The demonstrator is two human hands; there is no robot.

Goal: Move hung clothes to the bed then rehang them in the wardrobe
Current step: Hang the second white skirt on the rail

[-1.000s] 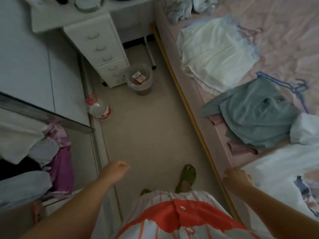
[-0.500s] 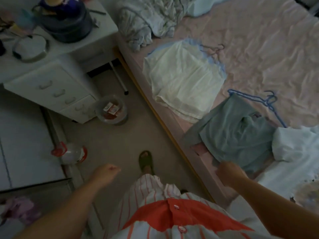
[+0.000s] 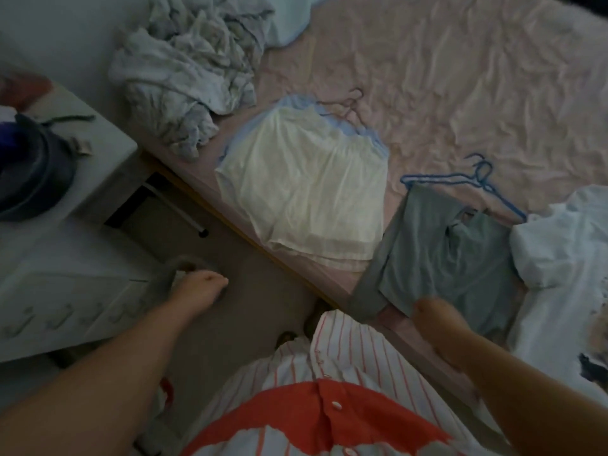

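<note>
Several garments lie on the pink bed (image 3: pixel 460 77). A cream top (image 3: pixel 306 199) on a pink hanger (image 3: pixel 352 100) lies near the bed's edge. To its right is a grey-green top (image 3: pixel 444 258) with a blue hanger (image 3: pixel 460 177) at its neck. A white garment (image 3: pixel 566 245) lies at the far right. My right hand (image 3: pixel 434 319) is at the near hem of the grey-green top; it is blurred and its grip is unclear. My left hand (image 3: pixel 200 291) hangs over the floor with loosely curled fingers, holding nothing.
A crumpled grey blanket (image 3: pixel 187 67) is heaped at the bed's head. A white drawer unit (image 3: pixel 65 291) and desk stand at the left, with a dark round object (image 3: pixel 29 172) on top. The wooden bed rail (image 3: pixel 263 248) borders a narrow strip of floor (image 3: pixel 246 307).
My view has swung from the wardrobe and floor toward the bed. My right hand has moved from the bed's edge up to the grey-green top's hem. The left hand stays empty.
</note>
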